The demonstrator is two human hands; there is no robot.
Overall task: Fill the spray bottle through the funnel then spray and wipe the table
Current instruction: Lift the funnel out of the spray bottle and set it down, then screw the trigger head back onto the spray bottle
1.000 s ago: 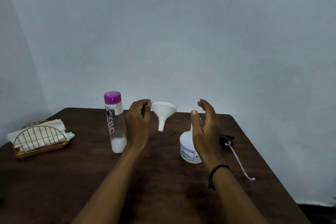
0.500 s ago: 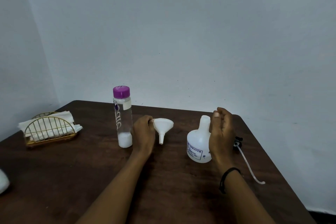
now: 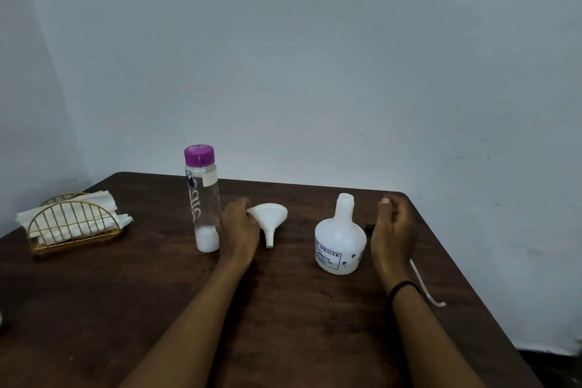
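Dark wood tabletop [image 3: 283, 309] against a pale blue-grey wall. Near left edge: gold wire napkin holder [image 3: 74, 224] w/ white napkins. Toward back edge, clear water bottle [image 3: 203, 198] w/ purple cap stands upright. Just beside it, left hand [image 3: 240, 230] pinches rim of white funnel [image 3: 270, 218], spout down, tip at or just above the wood, can't tell which. Centre-right: white spray bottle [image 3: 340, 238], upright, neck uncapped. Right hand [image 3: 393, 230] just beside it, fingers loosely curled, holding nothing. White dip tube [image 3: 426, 288] lies near right edge.
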